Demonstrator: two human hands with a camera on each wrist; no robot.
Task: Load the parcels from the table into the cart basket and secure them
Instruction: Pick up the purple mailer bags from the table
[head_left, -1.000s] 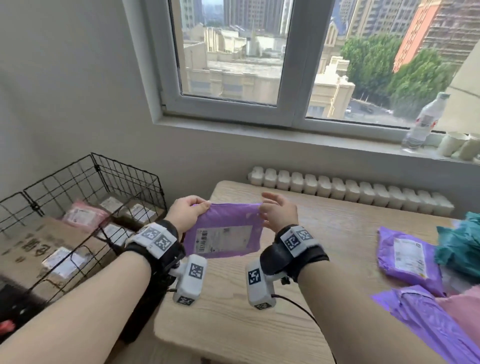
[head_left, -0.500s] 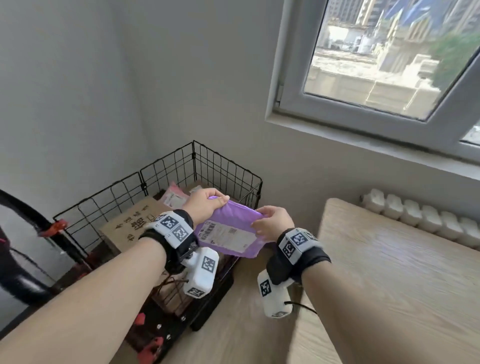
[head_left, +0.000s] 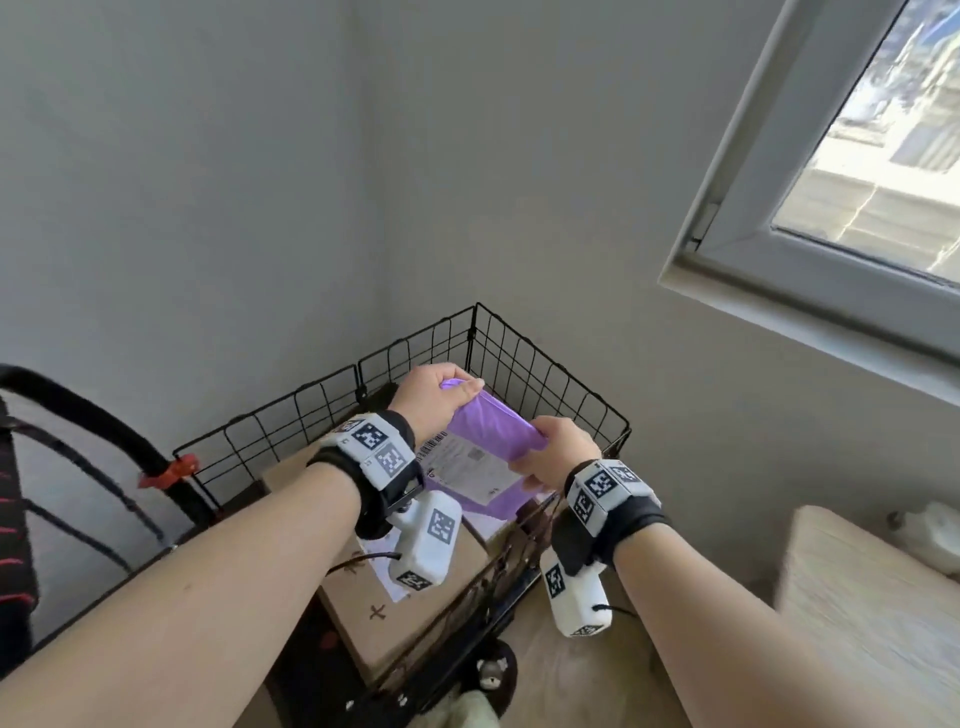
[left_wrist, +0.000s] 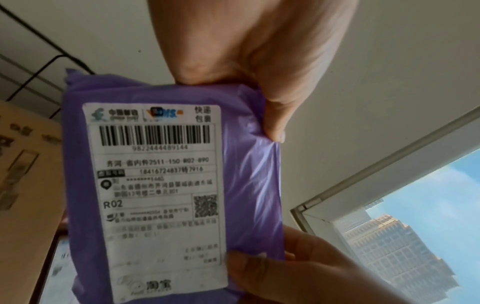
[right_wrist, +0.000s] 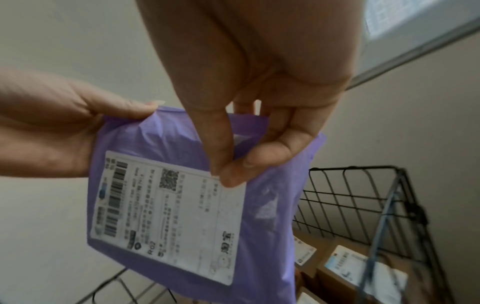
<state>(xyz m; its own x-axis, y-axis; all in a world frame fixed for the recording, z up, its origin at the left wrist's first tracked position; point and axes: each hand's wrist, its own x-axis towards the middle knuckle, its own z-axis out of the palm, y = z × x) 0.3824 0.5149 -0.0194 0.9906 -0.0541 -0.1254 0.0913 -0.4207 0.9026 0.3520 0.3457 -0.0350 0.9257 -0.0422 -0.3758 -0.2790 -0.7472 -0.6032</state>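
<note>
both hands (head_left: 434, 400) (head_left: 558, 452) now grip the purple parcel (head_left: 491, 431) over the basket (head_left: 524, 353), seemingly clear of its rim.

Purple parcel (head_left: 488, 441) covers the back of the cart basket (head_left: 524, 358); whatever's beneath it stays hidden. Table (head_left: 852, 597) runs off frame at right, and the label's (left_wrist: 155, 197) lower lines blur.

One purple parcel (head_left: 488, 436) at centre, two hands, left hand (head_left: 434, 397) and right hand (head_left: 558, 454), one wire cart basket (head_left: 519, 364), one window (head_left: 857, 171) at 2 o'clock.
</note>
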